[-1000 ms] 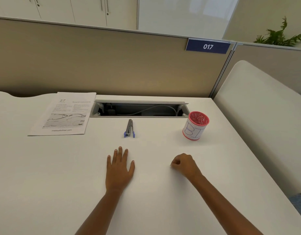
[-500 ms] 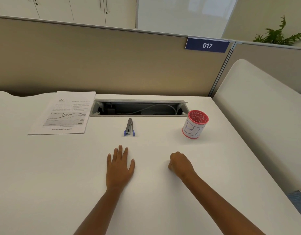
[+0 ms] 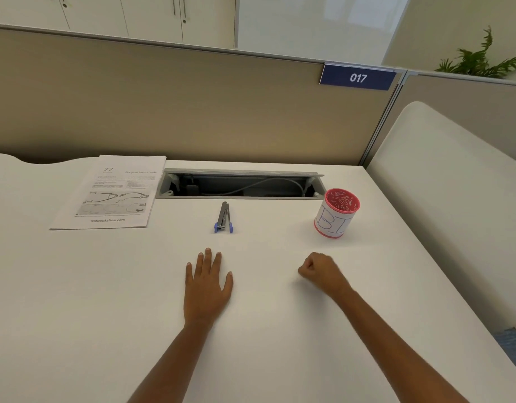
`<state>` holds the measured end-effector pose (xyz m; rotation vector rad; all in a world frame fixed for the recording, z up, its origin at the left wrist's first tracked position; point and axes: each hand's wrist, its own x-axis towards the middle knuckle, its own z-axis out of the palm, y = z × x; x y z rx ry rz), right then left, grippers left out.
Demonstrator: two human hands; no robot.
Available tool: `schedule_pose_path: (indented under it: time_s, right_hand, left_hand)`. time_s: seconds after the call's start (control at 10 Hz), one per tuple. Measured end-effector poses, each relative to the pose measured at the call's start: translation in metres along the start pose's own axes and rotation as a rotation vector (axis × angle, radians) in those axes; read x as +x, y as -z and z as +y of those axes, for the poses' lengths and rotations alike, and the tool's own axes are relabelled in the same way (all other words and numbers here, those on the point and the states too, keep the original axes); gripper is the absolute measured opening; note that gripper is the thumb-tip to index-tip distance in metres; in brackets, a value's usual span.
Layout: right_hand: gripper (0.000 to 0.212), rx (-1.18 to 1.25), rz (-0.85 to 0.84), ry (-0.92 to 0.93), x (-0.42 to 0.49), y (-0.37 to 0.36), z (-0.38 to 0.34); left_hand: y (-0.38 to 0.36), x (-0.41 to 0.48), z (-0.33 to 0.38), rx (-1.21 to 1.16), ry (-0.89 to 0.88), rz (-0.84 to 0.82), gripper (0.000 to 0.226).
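To the far left, well apart from both hands, a stack of printed sheets (image 3: pixel 108 193) lying flat, headed "27", with a grey drawing in the lower half. Just beside its right edge, an open cable slot (image 3: pixel 242 186) sunk into the table, with a grey cable and dark plugs inside. Near the slot's right end, a pink cup (image 3: pixel 336 213) standing upright, with a lacy rose pattern inside the rim and a white paper label marked "BI" in pen, beyond the right hand (image 3: pixel 319 271) and apart from it. Between the left hand (image 3: pixel 207 289) and the stapler (image 3: pixel 223 218), only a strip of white table. As for the stapler: lies near the middle of the table, just in front of the slot, pointing lengthwise away from the person; looks slim, silver metal, with blue plastic at the near end. Left hand palm down on the table, fingers (image 3: pixel 208 258) straight and slightly apart, tips toward the stapler without touching it. Right hand resting on the table as a fist, fingers curled in tight, nothing visible inside. Table (image 3: pixel 76 301) white, smooth and matte, with a wavy edge at far left. Behind it, a beige partition (image 3: pixel 163 106) carrying a blue plate (image 3: pixel 357 78) reading "017". On the right, a white rounded side panel (image 3: pixel 443 184). Above, pale cabinets (image 3: pixel 152 16) and, far right, a green plant (image 3: pixel 480 61).
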<state>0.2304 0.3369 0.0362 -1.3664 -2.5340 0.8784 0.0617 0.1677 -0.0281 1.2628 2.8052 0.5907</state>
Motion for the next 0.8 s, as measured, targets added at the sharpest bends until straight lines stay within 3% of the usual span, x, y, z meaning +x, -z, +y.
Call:
schedule_pose_path:
  time_s: [0.1, 0.3, 0.5, 0.6, 0.7, 0.8]
  right_hand:
    - [0.020, 0.126, 0.151, -0.019, 0.017, 0.035, 0.000]
    - [0.023, 0.060, 0.430, -0.039, 0.062, 0.107, -0.011]
    - [0.042, 0.027, 0.379, -0.157, 0.088, 0.130, -0.011]
    - [0.041, 0.055, 0.396, -0.188, 0.091, 0.126, -0.006]
    - [0.021, 0.149, 0.439, -0.177, 0.084, 0.123, -0.007]
    - [0.017, 0.223, 0.525, -0.126, 0.071, 0.106, -0.004]
  left_hand:
    - [0.002, 0.001, 0.000, 0.017, 0.000, -0.008, 0.059]
    - [0.001, -0.001, 0.000, 0.033, -0.005, 0.006, 0.060]
    - [-0.002, 0.000, 0.000, 0.019, -0.002, 0.023, 0.062]
    - [-0.001, 0.000, 0.000, 0.020, -0.002, 0.017, 0.061]
    - [0.001, 0.000, -0.001, 0.044, -0.025, 0.021, 0.059]
    - [-0.003, 0.002, 0.000, 0.028, -0.029, 0.018, 0.058]
